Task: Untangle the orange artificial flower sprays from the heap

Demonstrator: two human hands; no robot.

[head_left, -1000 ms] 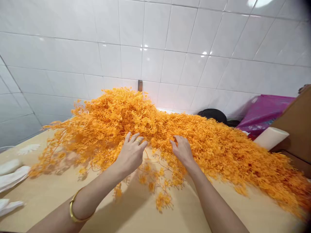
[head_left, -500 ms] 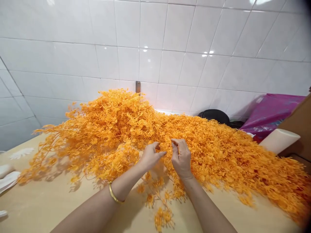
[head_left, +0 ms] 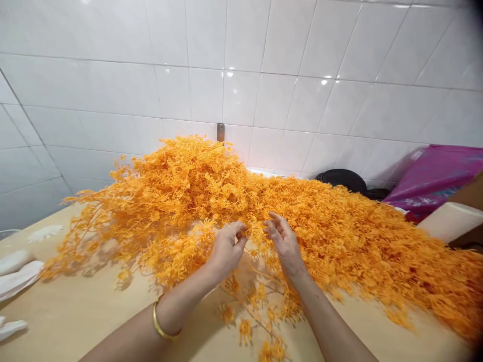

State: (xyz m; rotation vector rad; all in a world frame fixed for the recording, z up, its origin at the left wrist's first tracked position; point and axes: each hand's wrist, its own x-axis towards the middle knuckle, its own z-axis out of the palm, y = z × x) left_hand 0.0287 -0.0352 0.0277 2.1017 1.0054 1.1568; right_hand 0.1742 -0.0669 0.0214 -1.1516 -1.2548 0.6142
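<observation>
Orange artificial flower sprays form a tall heap (head_left: 188, 176) at left centre and a long, lower pile (head_left: 350, 231) reaching to the right. My left hand (head_left: 228, 247), with a gold bangle on its wrist, pinches a small orange flower piece between thumb and fingers. Just right of it, my right hand (head_left: 284, 242) has its fingers apart, close beside orange blossoms, with nothing plainly held. Below and between the hands, a loose spray (head_left: 260, 306) with thin stems lies on the pale tabletop (head_left: 94, 322).
White gloves (head_left: 18, 276) lie at the left edge. Behind stands a tiled wall (head_left: 241, 95) with a metal bracket (head_left: 221, 131). Black round items (head_left: 341, 180), a purple bag (head_left: 430, 176) and a cream roll (head_left: 451, 221) beside brown cardboard (head_left: 471, 193) are at the right.
My left hand has closed its fingertips on a flower piece. My right hand has opened from a pinch. The loose spray has shifted down and right, and the view has moved slightly.
</observation>
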